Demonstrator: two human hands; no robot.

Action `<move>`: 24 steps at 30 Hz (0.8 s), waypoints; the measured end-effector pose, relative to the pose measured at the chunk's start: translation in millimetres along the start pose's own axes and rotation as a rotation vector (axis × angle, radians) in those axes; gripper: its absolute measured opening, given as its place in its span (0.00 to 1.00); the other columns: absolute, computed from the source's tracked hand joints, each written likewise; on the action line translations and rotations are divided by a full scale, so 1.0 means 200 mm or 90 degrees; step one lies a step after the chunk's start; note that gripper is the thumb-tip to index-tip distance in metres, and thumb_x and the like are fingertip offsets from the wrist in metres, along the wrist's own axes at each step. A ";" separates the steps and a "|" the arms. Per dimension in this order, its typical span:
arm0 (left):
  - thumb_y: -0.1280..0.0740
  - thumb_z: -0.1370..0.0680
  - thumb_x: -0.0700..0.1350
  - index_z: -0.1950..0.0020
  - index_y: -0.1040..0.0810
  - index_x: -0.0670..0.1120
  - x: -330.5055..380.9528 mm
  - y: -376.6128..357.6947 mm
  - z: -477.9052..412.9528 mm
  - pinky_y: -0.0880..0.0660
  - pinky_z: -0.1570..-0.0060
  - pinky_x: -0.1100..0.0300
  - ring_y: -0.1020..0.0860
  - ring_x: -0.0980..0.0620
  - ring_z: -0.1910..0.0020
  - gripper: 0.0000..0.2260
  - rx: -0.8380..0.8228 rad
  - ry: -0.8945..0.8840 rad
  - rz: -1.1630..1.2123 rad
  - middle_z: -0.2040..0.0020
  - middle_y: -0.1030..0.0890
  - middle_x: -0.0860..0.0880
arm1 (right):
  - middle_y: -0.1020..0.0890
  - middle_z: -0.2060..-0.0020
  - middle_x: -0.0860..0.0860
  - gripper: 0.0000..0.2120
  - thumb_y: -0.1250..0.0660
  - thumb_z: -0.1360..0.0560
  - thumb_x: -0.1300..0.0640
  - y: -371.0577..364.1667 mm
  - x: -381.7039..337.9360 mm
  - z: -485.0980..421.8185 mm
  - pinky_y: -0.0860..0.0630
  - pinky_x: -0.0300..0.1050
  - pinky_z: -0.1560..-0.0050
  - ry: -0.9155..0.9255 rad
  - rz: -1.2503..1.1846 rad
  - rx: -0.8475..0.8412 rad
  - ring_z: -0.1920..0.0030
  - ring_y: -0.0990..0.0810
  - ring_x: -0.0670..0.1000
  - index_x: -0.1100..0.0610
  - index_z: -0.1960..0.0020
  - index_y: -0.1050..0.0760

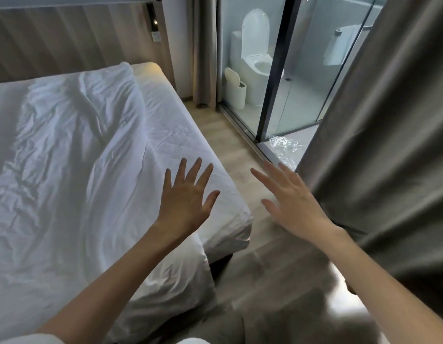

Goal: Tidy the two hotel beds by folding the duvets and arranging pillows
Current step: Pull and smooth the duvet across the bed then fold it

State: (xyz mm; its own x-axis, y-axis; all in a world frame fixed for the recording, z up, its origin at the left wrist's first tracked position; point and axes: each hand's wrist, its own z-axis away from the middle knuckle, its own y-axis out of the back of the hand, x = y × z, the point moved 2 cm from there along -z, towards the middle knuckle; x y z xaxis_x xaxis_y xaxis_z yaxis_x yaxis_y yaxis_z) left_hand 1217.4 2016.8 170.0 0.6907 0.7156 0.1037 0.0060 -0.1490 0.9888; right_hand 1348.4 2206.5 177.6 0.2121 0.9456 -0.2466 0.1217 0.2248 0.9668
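A wrinkled white duvet (66, 157) lies spread over the bed (225, 219), covering most of it from the headboard end down to the near corner. A strip of white sheet shows along the bed's right edge. My left hand (188, 197) hovers with fingers spread above the bed's right edge, holding nothing. My right hand (290, 197) is held out over the floor beside the bed, fingers straight and empty. No pillow is plainly visible.
A narrow wooden floor (230, 135) aisle runs between the bed and a glass bathroom wall (277, 70). Behind the glass are a toilet (255, 55) and a small bin (236, 88). A grey curtain (389, 145) hangs close on the right. A padded headboard (66, 40) is behind the bed.
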 end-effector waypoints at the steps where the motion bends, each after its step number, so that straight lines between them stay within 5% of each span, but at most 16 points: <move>1: 0.53 0.20 0.63 0.21 0.54 0.57 0.03 -0.02 -0.07 0.59 0.26 0.44 0.58 0.47 0.22 0.28 0.002 0.004 -0.005 0.20 0.55 0.53 | 0.51 0.22 0.45 0.32 0.38 0.21 0.51 0.01 0.07 -0.05 0.52 0.56 0.23 0.006 -0.001 -0.002 0.22 0.56 0.53 0.39 0.23 0.51; 24: 0.54 0.20 0.61 0.21 0.48 0.55 0.61 -0.31 -2.13 0.55 0.26 0.44 0.54 0.45 0.22 0.28 0.042 0.183 -0.029 0.20 0.48 0.50 | 0.48 0.22 0.48 0.31 0.39 0.20 0.51 0.33 1.65 -1.92 0.48 0.58 0.24 0.223 0.023 -0.016 0.22 0.51 0.55 0.42 0.22 0.49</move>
State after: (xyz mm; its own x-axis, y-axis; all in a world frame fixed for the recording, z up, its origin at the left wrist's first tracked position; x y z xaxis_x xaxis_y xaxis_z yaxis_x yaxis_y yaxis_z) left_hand 992.6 2404.1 166.2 0.4560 0.8850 0.0942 0.0863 -0.1493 0.9850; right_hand 1053.6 2623.5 186.9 -0.1295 0.9755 -0.1780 0.0955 0.1909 0.9770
